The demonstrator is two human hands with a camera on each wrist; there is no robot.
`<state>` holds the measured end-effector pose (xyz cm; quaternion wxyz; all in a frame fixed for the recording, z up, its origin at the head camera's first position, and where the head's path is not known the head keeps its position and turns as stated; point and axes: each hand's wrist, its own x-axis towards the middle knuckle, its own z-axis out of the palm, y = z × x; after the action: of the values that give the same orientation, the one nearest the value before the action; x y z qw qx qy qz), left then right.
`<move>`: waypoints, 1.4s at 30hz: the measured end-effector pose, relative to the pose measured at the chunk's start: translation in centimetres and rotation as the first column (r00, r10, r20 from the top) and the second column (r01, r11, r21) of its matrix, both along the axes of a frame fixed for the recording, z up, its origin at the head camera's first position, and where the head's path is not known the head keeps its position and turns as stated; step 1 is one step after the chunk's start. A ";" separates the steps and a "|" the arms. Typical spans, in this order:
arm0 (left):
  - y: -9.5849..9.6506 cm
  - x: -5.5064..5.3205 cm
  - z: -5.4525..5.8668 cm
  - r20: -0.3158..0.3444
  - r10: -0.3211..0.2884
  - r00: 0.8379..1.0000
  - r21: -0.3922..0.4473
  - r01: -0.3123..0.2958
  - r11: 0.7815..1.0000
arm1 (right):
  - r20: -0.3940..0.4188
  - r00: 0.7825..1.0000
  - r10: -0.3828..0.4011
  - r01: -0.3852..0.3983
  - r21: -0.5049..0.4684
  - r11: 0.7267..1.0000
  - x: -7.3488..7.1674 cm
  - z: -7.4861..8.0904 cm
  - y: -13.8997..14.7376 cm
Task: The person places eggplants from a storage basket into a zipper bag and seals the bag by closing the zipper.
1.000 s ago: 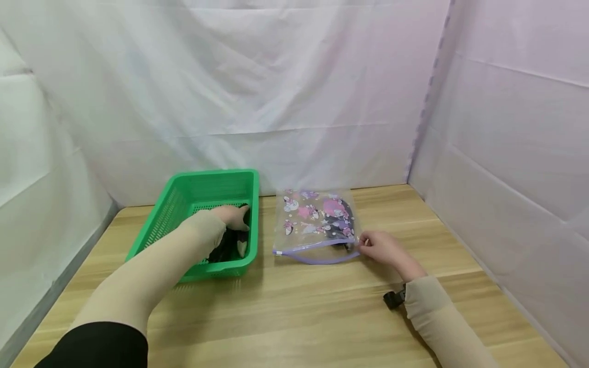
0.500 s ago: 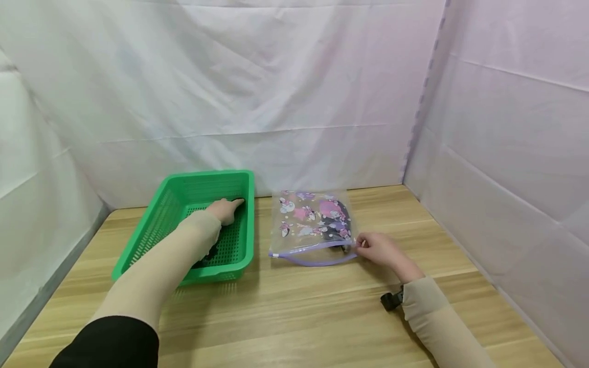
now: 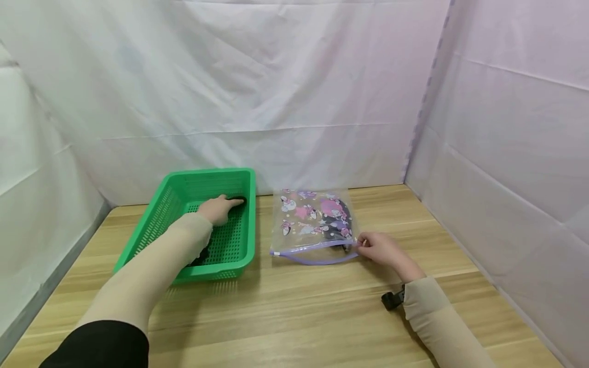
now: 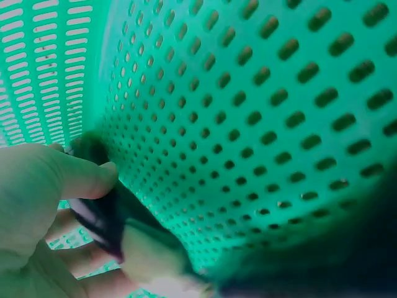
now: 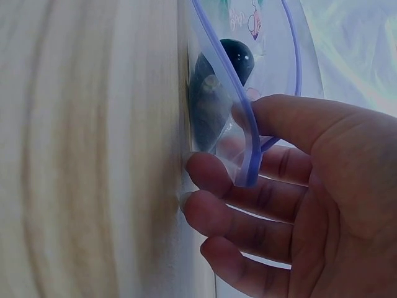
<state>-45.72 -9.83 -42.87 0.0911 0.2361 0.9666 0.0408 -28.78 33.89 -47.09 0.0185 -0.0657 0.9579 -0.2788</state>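
In the green basket (image 3: 252, 225), my left hand (image 3: 214, 210) holds a long dark object with a pale patch (image 4: 149, 248). The left wrist view has the thumb over this object and the fingers beneath it; its exact kind I cannot tell. Flat on the table lies a clear zip bag (image 3: 292, 225) printed with pink and purple cartoon figures. My right hand (image 3: 379, 249) pinches the right end of the bag's purple zip edge (image 5: 248, 146) between thumb and fingers. Through the parted mouth a glossy dark object (image 5: 239, 59) shows inside the bag.
More dark material (image 3: 200, 257) lies in the near part of the basket, partly hidden by my left forearm. White cloth walls (image 3: 276, 102) stand behind and at both sides of the wooden table (image 3: 294, 317). A small black device (image 3: 392, 300) sits at my right wrist.
My left hand has moved from the basket's right side toward its far part, and the dark object with the pale tip has left its near-right spot. My right hand stays at the bag.
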 end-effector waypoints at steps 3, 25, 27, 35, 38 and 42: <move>-0.3 0.3 0.4 -0.040 -0.012 0.999 -0.005 0.012 1.000 | 0.006 1.000 0.000 0.000 -0.009 1.000 0.1 0.0 0.0; -1.1 1.3 0.9 -0.161 -0.061 0.985 0.076 0.074 0.994 | 0.035 0.999 0.005 -0.005 0.001 1.000 0.2 0.4 -0.2; -1.2 1.2 0.9 -0.169 -0.056 0.984 0.081 0.070 0.994 | 0.036 0.999 0.005 -0.004 -0.008 1.000 0.2 0.4 -0.1; -1.0 1.4 1.1 -0.141 -0.049 0.989 0.047 0.056 0.997 | 0.041 0.999 -0.001 0.001 -0.001 1.000 0.2 0.5 -0.2; -1.0 1.5 1.0 -0.135 -0.041 0.990 0.043 0.047 0.998 | 0.044 0.999 0.003 -0.003 -0.010 1.000 0.2 0.5 -0.2; -1.0 1.3 0.8 -0.136 -0.046 0.990 0.059 0.055 0.997 | 0.042 0.999 0.006 -0.005 -0.018 1.000 0.2 0.5 -0.2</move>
<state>-44.37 -10.80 -42.10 0.0195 0.2654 0.9625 0.0529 -28.58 33.69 -46.62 0.0390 -0.0625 0.9547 -0.2884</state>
